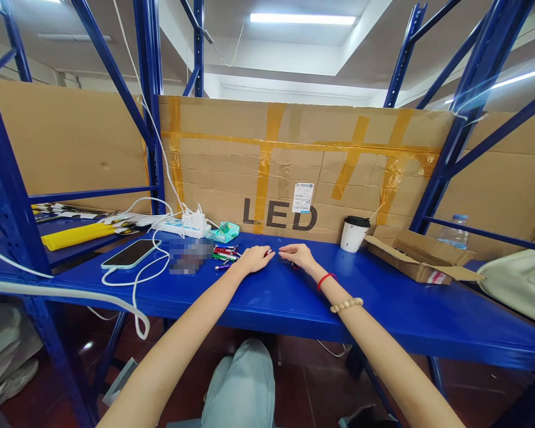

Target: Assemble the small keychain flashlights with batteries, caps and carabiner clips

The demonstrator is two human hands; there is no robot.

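Observation:
My left hand [255, 260] is above the blue tabletop with its fingers closed, and a small red bit shows at the fingertips. What it holds is too small to name. Facing it across a narrow gap, my right hand [299, 255] has its fingertips pinched together. A little dark red piece [295, 266] shows beneath that hand; I cannot make out what it is. Just left of my left hand lies a loose pile of small slim shiny sticks [225, 257] in red, green, purple and silver, pen-like in shape.
A phone [131, 254] with a white cable and a power strip [191, 224] are at left, near a green packet [225, 232]. A lidded paper cup [355, 233] and an open cardboard box [417, 252] stand at right. Cardboard [232, 166] walls the back between blue posts.

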